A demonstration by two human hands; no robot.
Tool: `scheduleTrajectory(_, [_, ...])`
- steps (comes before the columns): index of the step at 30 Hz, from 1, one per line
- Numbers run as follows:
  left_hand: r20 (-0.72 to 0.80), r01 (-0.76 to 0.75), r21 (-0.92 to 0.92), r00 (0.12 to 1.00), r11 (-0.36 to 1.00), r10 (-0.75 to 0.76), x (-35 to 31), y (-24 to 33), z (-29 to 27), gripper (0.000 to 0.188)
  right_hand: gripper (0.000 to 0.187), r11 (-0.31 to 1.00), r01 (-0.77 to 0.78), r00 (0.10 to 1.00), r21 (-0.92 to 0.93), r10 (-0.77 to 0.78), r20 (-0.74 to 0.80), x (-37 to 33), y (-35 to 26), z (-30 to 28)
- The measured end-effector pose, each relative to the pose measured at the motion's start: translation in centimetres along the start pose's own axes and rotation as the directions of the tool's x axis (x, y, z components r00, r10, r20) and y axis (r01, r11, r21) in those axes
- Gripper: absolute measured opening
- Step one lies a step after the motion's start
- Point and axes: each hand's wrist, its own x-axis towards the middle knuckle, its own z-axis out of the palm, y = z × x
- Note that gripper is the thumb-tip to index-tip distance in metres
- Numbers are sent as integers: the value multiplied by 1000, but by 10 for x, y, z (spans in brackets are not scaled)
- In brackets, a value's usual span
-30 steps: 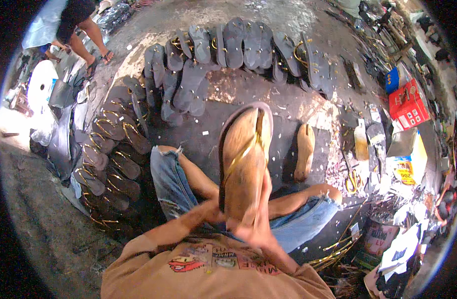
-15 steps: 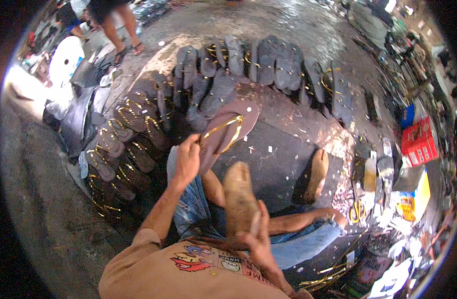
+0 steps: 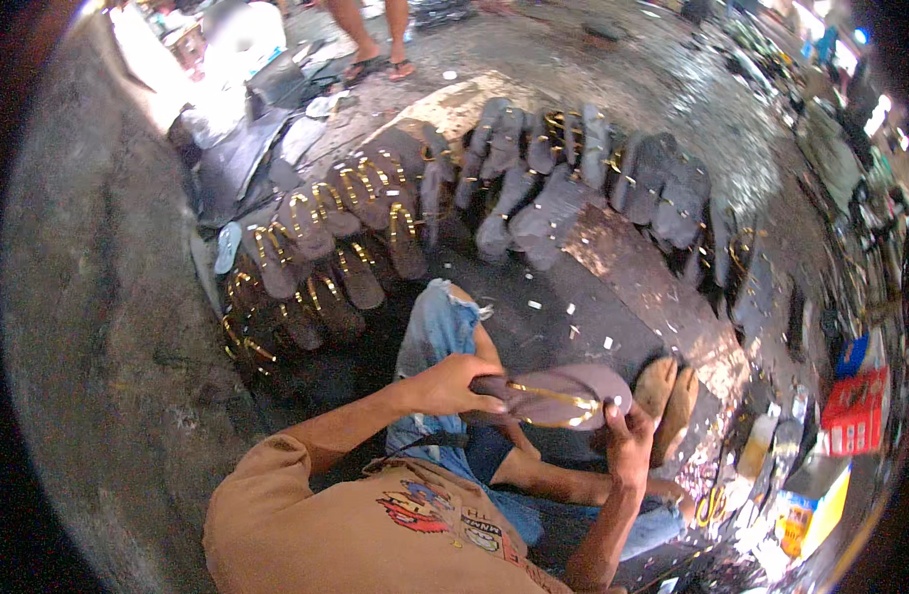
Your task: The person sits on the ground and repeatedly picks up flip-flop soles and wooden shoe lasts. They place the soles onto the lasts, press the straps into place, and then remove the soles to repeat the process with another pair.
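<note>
Sandal (image 3: 578, 378) now lies sideways between both hands' fingers, and two foot shapes (image 3: 656, 384) now sit together, just past the right fingers (image 3: 616, 420) | left fingers (image 3: 486, 402) pinch the heel, right fingers the toe | loose pinching may drop it; hard tugging may pull the gold strap (image 3: 578, 401) out | sandal's bottom hidden, far corners blurry

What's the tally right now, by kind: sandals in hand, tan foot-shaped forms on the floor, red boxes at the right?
Held sandal: 1
Tan foot-shaped forms: 2
Red box: 1
Total: 4
</note>
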Motion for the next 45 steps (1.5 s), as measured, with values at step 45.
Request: scheduleTrajectory(45, [-141,116,-69,982,991,-125,-17,-1,51,65,47,962,57,883,266,76,-464,11,-18,74])
